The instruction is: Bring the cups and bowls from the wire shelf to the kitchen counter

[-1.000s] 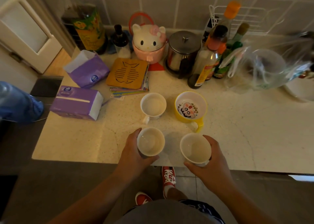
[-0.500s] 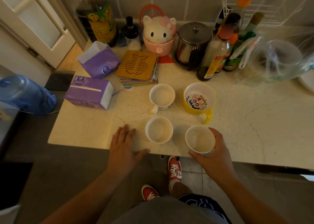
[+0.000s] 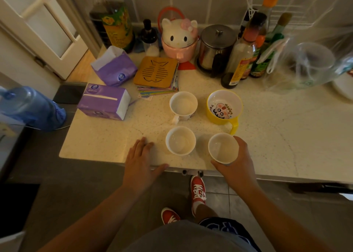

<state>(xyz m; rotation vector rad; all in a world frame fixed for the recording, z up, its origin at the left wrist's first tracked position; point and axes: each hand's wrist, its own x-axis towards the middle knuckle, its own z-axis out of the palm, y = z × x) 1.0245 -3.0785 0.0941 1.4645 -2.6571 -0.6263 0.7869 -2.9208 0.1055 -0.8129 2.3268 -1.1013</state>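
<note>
Head view: three white cups (image 3: 180,140), one yellow bowl (image 3: 223,106).

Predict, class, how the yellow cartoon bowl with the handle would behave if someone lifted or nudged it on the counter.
The yellow bowl looks empty and plastic, so it is probably light and rigid, and less fragile than the white cups. Its wide mouth suggests it would slide rather than tip. The side handle sticks out toward the counter edge, so a nudge there may spin it.

Grey shirt (image 3: 183,238), dark printed shorts (image 3: 227,230), red sneakers (image 3: 198,189).
</note>
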